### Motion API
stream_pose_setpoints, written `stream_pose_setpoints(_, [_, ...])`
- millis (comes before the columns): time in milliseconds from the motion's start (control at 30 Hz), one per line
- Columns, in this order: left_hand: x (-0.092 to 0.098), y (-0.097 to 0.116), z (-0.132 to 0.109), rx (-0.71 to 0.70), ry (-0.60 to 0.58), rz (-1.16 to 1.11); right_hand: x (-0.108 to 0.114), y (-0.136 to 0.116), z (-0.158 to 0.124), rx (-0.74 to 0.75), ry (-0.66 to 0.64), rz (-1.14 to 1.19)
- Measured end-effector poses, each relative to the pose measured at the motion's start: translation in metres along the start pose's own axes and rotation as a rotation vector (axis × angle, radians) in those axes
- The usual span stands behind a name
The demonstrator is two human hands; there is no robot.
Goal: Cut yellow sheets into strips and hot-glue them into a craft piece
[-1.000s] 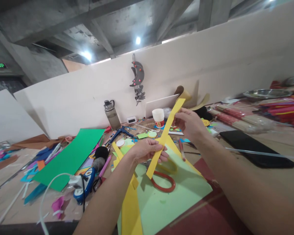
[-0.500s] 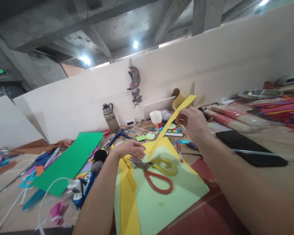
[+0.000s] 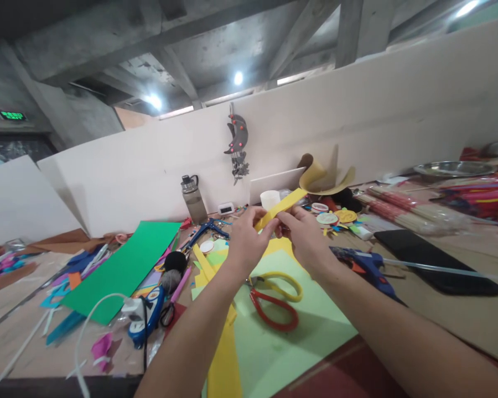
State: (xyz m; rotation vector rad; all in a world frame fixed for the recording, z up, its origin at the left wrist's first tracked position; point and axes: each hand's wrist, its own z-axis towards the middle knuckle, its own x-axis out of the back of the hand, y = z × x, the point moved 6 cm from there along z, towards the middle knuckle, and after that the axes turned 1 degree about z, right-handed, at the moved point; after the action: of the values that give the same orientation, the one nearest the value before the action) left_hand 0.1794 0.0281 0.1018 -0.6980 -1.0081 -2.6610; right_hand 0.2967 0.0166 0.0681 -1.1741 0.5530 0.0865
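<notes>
A yellow paper strip [image 3: 289, 202] is held up in the middle of the view, slanting up to the right. My left hand [image 3: 251, 235] pinches its lower end. The fingers of my right hand [image 3: 305, 232] close on it right beside the left ones, almost touching them. Beneath my hands, scissors with one red and one yellow handle [image 3: 276, 318] lie on a pale green paper sheet [image 3: 299, 342]; their blades are mostly hidden by my left arm. More yellow paper [image 3: 222, 365] lies along the sheet's left side.
A green sheet [image 3: 124, 271] and a blue tape-like tool [image 3: 147, 318] lie on the left. A blue glue gun [image 3: 369, 271] and a black phone-like slab [image 3: 437, 262] are at right. A dark bottle [image 3: 194, 200] stands by the white wall board, near a white cup [image 3: 269, 199].
My right hand has come down and left with the yellow strip to meet my left hand. My left hand, loose before, has risen and now grips the strip. The view has shifted slightly.
</notes>
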Motion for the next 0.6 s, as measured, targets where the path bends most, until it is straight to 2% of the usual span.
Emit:
stream_pose_setpoints(200, [-0.006,0.006,0.009,0.024,0.016,-0.092,0.002,-0.006,0.0,0.019,-0.023,0.04])
stream_pose_setpoints(300, [-0.005,0.016,0.016,0.009,0.031,-0.079,0.004,-0.01,0.0,0.037,-0.038,0.072])
stream_pose_setpoints(500, [0.006,0.044,0.019,-0.079,0.044,0.296,0.012,-0.015,0.005,0.046,0.004,0.132])
stream_pose_setpoints(600, [0.014,0.043,0.016,-0.079,0.042,0.415,0.012,-0.009,0.006,-0.022,0.008,0.151])
